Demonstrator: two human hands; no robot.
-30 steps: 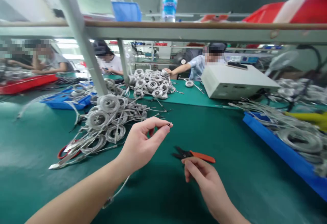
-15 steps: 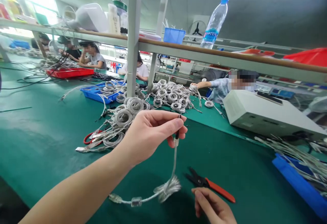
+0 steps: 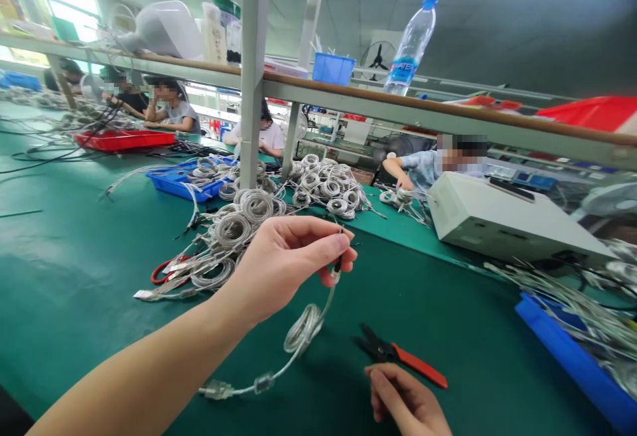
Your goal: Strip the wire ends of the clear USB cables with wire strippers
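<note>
Two bare hands are over a green bench (image 3: 99, 303), the left one farther forward. The left hand (image 3: 283, 263) has its grip closed on the black end of a pale cable (image 3: 304, 328), pinched between thumb and fingers. Below that pinch the cable runs down to a small coil, then past a clear bulge to a plug beside the left forearm (whether the coil touches the bench, I cannot tell). The right hand (image 3: 405, 399) has curled fingers, thumb near forefinger; I cannot tell whether its grip is closed or holds anything. Just beyond it lie red-handled cutters (image 3: 421, 364), their black blades apart. Coiled cables (image 3: 233, 230) are heaped beyond the left forearm, and a blue tray (image 3: 562, 356) of cables sits at the right. Across the bench, a co-worker's hand (image 3: 405, 182) is at more cables, beside a grey box (image 3: 512, 223).
</note>
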